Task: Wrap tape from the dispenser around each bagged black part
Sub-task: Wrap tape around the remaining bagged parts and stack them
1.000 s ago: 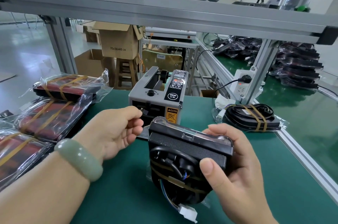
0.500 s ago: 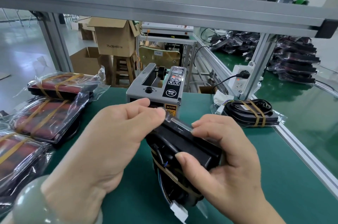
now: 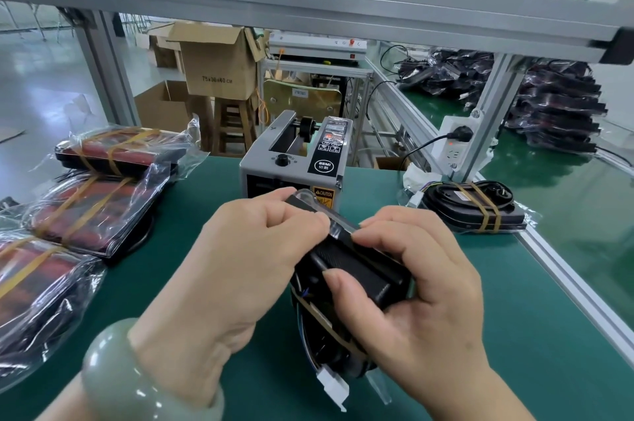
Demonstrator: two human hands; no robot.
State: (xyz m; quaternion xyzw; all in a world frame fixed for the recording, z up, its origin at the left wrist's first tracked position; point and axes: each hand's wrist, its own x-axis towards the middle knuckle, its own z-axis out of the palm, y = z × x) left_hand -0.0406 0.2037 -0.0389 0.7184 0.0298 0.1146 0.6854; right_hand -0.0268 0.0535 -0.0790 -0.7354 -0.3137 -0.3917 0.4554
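Closest to us, over the middle of the near edge of the counter (image 3: 178,283), two hands hold one bagged black part (image 3: 363,269) tilted on end. The left hand (image 3: 240,269), with one pale green bangle (image 3: 137,376) on its wrist, is curled and pinches the part's upper edge between thumb and forefinger (whether a strip of tape lies under those fingertips we cannot tell). The right hand (image 3: 422,300) grasps the same part, thumb laid across its front face and fingers hooked over the top. We count one amber tape band (image 3: 322,317) round the part's lower half and one white connector (image 3: 332,384) hanging at its bottom end.

Along the left edge lie three more, each showing two bands: the nearest wrapped part (image 3: 31,283), the middle wrapped part (image 3: 92,211) and the farthest wrapped part (image 3: 116,149). By the right edge lies one right-side wrapped part (image 3: 477,204), also crossed by two bands. Just beyond the hands, at the far edge, stands one grey tape dispenser (image 3: 295,159). One plug sits in the white socket (image 3: 453,146) on the frame post at the far right corner. Past the counter we see at least three cardboard boxes (image 3: 216,67) and one wooden stool (image 3: 236,125). On the neighbouring surface lie two dark heaps of bagged parts (image 3: 555,108).
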